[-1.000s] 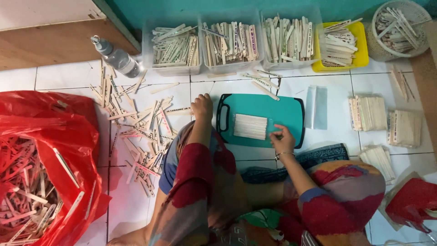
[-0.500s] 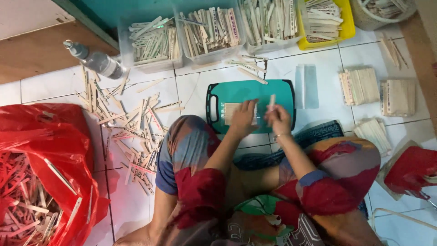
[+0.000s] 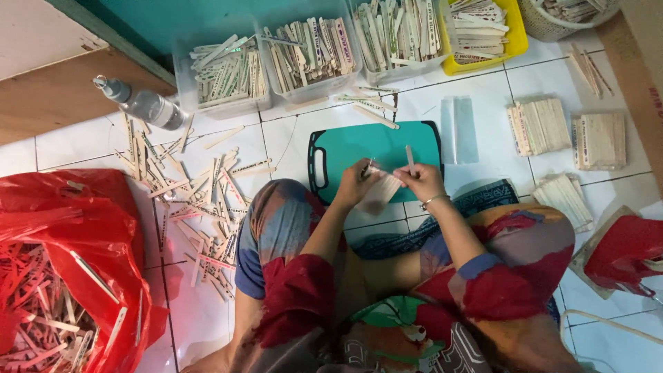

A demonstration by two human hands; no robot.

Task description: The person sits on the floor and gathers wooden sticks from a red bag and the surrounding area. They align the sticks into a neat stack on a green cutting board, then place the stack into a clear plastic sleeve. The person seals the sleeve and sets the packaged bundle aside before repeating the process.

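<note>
Both hands (image 3: 390, 183) now lower, stick bundle (image 3: 380, 191) partly hidden

Loose sticks (image 3: 186, 200) lie left of the cutting board (image 3: 387, 148), bins (image 3: 311, 52) behind.

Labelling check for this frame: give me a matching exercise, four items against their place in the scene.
Items:
1 red plastic bag
2 teal cutting board
3 yellow tray
4 plastic bottle

Places:
a top edge, right of the clear bins
b lying at the left by the wooden threshold
c lower left, full of sticks
d directly beyond both hands

Pairs: 1-c, 2-d, 3-a, 4-b
</note>
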